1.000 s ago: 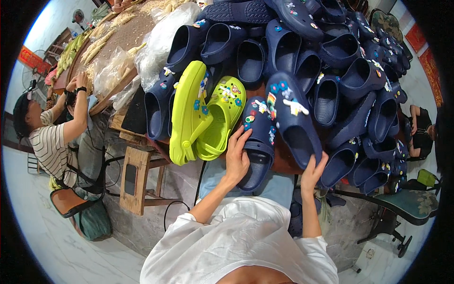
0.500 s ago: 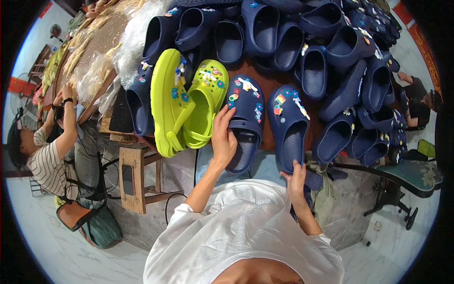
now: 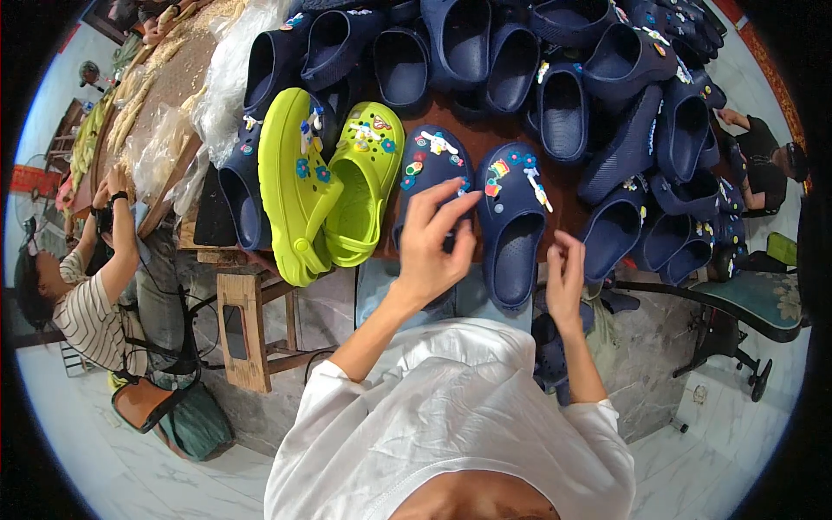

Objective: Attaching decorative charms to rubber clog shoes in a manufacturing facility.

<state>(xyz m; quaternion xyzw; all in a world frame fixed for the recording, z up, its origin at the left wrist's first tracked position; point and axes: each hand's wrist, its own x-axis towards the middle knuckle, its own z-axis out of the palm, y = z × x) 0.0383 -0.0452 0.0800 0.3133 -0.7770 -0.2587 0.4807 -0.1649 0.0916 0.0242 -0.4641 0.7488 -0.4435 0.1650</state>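
We see a wooden table (image 3: 511, 139) stretching across the far side, crowded with a heap of navy clogs (image 3: 607, 95). Near its front edge lie a lime-green pair of clogs (image 3: 334, 186) to the left and, just right of them, two navy clogs studded with small coloured charms: the left decorated clog (image 3: 431, 160) and the right decorated clog (image 3: 513, 221), side by side with toes pointing away from us.

Our left hand (image 3: 431, 243) reaches up from a bent elbow in a white sleeve, raised over the heel end of the left decorated clog. Its fingers are loosely spread and curled, the fingertips (image 3: 464, 201) reaching toward the gap between the two decorated clogs; whether it pinches a charm we cannot tell.

Our right hand (image 3: 565, 277) hovers nearer us, just right of the right decorated clog's heel, palm turned leftward, fingers half curled. We cannot tell if it holds something.

At the far left a person in a striped shirt (image 3: 82, 316) sits by the table beside a wooden stool (image 3: 247, 325).
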